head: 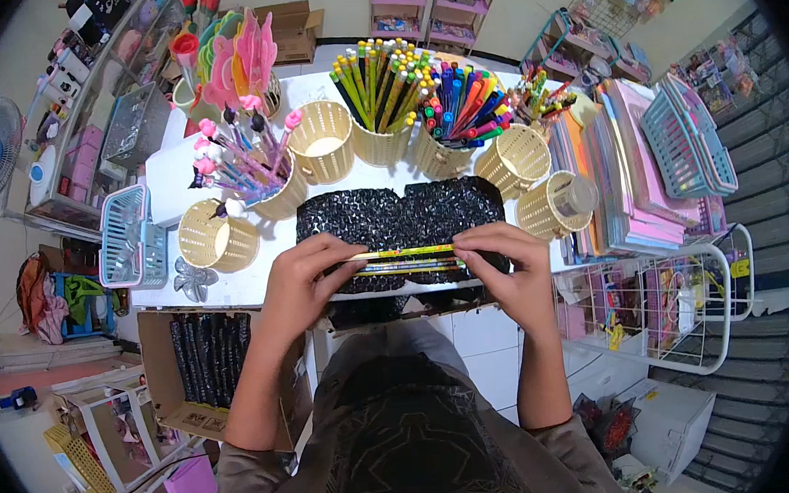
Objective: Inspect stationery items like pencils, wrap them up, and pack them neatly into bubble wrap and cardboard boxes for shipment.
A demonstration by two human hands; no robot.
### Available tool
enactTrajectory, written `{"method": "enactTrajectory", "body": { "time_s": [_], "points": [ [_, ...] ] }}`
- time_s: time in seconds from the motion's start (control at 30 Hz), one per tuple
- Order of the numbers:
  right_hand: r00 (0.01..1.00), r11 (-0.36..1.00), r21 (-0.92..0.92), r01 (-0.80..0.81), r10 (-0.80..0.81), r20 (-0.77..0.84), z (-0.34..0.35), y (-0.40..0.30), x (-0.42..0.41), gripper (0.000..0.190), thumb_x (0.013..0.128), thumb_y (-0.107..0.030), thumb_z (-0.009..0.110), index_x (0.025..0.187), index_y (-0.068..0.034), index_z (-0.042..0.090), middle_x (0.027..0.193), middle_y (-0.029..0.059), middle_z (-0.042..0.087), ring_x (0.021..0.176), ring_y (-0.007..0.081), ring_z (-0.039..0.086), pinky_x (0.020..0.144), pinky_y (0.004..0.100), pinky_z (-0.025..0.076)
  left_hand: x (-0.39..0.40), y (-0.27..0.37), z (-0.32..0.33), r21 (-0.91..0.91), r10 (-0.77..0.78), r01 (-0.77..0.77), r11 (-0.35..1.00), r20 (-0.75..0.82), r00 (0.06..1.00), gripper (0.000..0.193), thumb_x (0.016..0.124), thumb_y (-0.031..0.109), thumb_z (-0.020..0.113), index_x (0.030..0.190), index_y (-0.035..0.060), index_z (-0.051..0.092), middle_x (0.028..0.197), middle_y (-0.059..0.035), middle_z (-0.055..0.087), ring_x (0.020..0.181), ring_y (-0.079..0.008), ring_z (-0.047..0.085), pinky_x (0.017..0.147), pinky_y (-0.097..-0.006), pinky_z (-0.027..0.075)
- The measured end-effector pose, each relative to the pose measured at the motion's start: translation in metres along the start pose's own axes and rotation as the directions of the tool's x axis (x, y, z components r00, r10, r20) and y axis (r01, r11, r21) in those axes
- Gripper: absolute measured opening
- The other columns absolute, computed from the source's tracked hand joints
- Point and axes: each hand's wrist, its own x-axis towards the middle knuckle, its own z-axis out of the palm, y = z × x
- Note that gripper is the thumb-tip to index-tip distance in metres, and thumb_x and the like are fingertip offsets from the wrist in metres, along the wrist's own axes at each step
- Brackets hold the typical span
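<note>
A slim yellow patterned pencil (412, 251) is stretched level between my two hands. My left hand (305, 276) pinches its left end with thumb and fingertips, while my right hand (512, 263) has hold of the right end. Just below it, several more patterned pencils (411, 267) lie side by side near both thumbs. Under them all spreads a sheet of black bubble wrap (398, 208), which hangs over the table's front edge. My fingers hide the tips of the held pencil.
Around the white table (277, 259) stand a woven basket of pencils (381, 143), one of markers (444, 159) and one of decorated pens (283, 198). Stacked paper or folders (622, 180) rise at the right. A cardboard box (161, 376) with black-wrapped rolls sits below left; a white wire rack (650, 310) stands right.
</note>
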Motion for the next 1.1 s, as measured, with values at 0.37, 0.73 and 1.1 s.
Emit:
{"method": "enactTrajectory", "body": {
  "time_s": [0.37, 0.73, 1.1],
  "points": [
    [0.985, 0.986, 0.022, -0.165, 0.163, 0.053, 0.005, 0.053, -0.019, 0.017, 0.090, 0.002, 0.083, 0.107, 0.002, 0.084, 0.105, 0.0151, 0.083, 0.098, 0.0238, 0.078, 0.090, 0.0336, 0.060, -0.005, -0.003, 0.014, 0.172, -0.024, -0.004, 0.985, 0.160, 0.987, 0.026, 0.092, 0.013, 0.085, 0.117, 0.0085, 0.083, 0.108, -0.0045, 0.071, 0.108, -0.0241, 0.061, 0.098, -0.0390, 0.044],
    [0.989, 0.994, -0.048, -0.095, 0.100, 0.113, 0.002, 0.046, -0.019, 0.017, 0.090, -0.003, 0.083, 0.106, 0.001, 0.084, 0.106, 0.0150, 0.082, 0.100, 0.0270, 0.078, 0.091, 0.0363, 0.060, -0.006, -0.010, 0.021, 0.149, 0.049, -0.068, 0.987, 0.126, 0.991, 0.030, 0.087, 0.020, 0.090, 0.117, 0.0158, 0.087, 0.103, 0.0018, 0.071, 0.103, -0.0196, 0.062, 0.089, -0.0366, 0.039],
    [0.924, 0.873, -0.345, 0.344, -0.251, 0.288, 0.017, 0.040, -0.025, 0.019, 0.085, -0.016, 0.087, 0.100, -0.006, 0.081, 0.129, 0.0095, 0.073, 0.126, 0.0315, 0.066, 0.104, 0.0475, 0.051, -0.007, -0.012, 0.023, 0.143, 0.076, -0.092, 0.985, 0.120, 0.990, 0.029, 0.089, 0.021, 0.089, 0.118, 0.0196, 0.088, 0.099, 0.0033, 0.070, 0.100, -0.0184, 0.061, 0.086, -0.0363, 0.037]
  ]
}}
